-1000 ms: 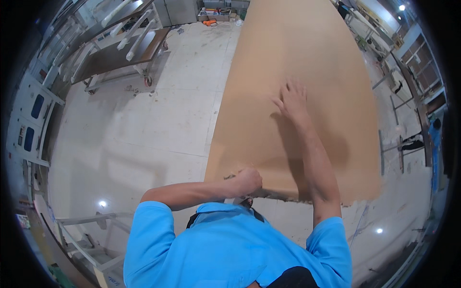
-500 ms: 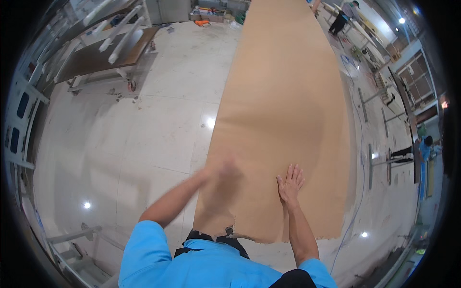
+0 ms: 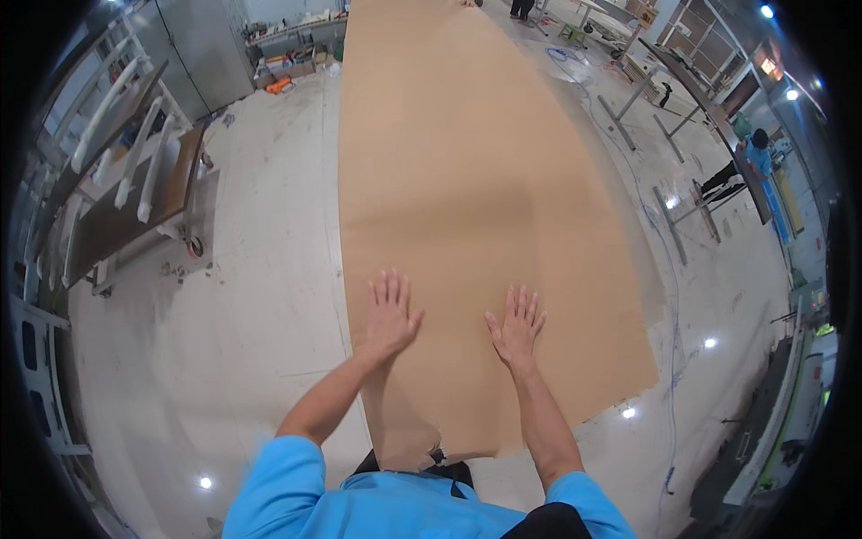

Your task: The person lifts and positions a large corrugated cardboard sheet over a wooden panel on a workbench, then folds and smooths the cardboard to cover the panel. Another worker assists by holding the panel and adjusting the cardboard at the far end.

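Note:
A long sheet of brown paper (image 3: 467,216) stretches away from me, its near edge torn and ragged close to my body. My left hand (image 3: 390,316) rests on the paper near its left edge, fingers spread and pointing away. Lying on the paper too, my right hand (image 3: 516,331) is to the right of the left one, its fingers apart. Neither hand holds anything. What supports the paper is hidden beneath it. At the far end, part of another person's hand (image 3: 469,3) shows by the paper.
On the left stands a wheeled rack (image 3: 135,193) carrying dark boards. A blue cable (image 3: 660,234) runs along the floor at the right. Farther right, a person in blue (image 3: 756,154) is beside a long dark board on metal stands (image 3: 669,211). An orange tool (image 3: 280,85) lies at the back left.
My left hand, blurred before, has come to rest flat on the paper. My right hand has shifted slightly left and away from me. The whole view has turned to the right.

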`<state>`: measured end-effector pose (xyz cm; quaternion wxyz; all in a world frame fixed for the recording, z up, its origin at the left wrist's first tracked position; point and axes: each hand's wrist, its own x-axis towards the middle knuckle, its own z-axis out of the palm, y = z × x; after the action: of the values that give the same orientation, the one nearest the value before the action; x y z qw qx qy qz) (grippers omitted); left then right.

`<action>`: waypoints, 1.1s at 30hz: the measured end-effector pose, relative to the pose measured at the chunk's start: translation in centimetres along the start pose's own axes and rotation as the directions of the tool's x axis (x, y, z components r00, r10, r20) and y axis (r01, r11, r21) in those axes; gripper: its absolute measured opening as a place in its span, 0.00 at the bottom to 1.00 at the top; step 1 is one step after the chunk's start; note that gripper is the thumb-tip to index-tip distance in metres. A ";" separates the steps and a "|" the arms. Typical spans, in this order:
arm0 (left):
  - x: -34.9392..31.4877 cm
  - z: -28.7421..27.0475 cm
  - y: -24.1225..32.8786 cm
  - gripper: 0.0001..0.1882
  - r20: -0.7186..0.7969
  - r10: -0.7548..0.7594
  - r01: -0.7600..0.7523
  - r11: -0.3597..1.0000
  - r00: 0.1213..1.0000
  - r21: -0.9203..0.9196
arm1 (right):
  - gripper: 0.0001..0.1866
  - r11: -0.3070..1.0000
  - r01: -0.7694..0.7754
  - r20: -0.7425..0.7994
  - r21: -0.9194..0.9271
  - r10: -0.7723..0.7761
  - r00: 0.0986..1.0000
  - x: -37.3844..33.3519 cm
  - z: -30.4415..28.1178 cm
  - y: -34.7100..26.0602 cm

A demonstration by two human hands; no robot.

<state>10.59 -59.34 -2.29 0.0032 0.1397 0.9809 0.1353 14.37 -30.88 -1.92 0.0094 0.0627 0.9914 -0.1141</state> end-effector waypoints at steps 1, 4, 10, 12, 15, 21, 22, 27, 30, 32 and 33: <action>-0.4 0.2 0.3 0.41 -0.072 0.022 -0.021 1.000 0.997 0.005 | 0.43 0.997 -0.044 0.023 -0.064 0.045 0.999 0.1 0.7 -0.2; -0.8 1.0 0.9 0.40 -0.043 0.043 -0.044 0.999 0.998 -0.013 | 0.42 0.995 -0.074 -0.103 -0.069 0.067 0.992 0.6 2.0 -0.5; -0.3 0.3 0.6 0.40 -0.100 0.142 -0.144 0.990 0.985 -0.012 | 0.41 0.999 -0.019 0.041 0.032 0.017 0.999 0.7 -1.6 0.4; 0.1 -0.1 0.6 0.40 -0.076 0.138 -0.142 0.989 0.988 -0.043 | 0.41 0.991 -0.129 0.086 0.016 0.127 0.988 0.9 -2.4 0.2; 1.1 -0.8 -1.8 0.39 0.010 0.305 -0.296 0.932 0.952 -0.207 | 0.41 0.983 -0.176 0.064 0.055 0.172 0.983 1.9 -1.4 -1.4; 7.1 -1.4 -12.9 0.40 -0.094 0.028 -0.033 0.998 0.995 -0.059 | 0.42 0.962 -0.269 -0.025 -0.042 0.268 0.963 3.1 2.2 -4.6; 9.1 -0.9 -13.2 0.40 -0.125 0.094 -0.110 0.986 0.988 -0.124 | 0.42 0.960 -0.277 0.014 -0.025 0.278 0.961 3.0 2.1 -4.9; 21.1 3.1 -9.1 0.40 -0.224 0.204 -0.232 0.967 0.953 -0.103 | 0.43 0.984 -0.127 -0.008 0.127 0.129 0.992 4.4 3.2 -11.3; 23.8 3.9 -10.2 0.42 -0.139 0.433 -0.447 0.890 0.891 -0.095 | 0.41 0.997 -0.075 -0.079 -0.023 0.073 0.994 6.0 5.9 -17.2; 24.1 2.9 -15.6 0.43 -0.164 0.143 -0.160 0.982 0.976 -0.097 | 0.41 0.992 -0.110 -0.124 -0.056 0.102 0.987 6.8 6.8 -19.4; 24.4 2.2 -19.0 0.43 -0.145 0.035 -0.053 0.991 0.989 -0.122 | 0.40 0.991 -0.129 -0.129 -0.027 0.125 0.984 7.1 6.9 -20.1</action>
<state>-17.92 -69.67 -8.69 -0.0609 0.1506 0.9649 0.2064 4.80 -50.99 -4.40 -0.0453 0.1328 0.9859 -0.0915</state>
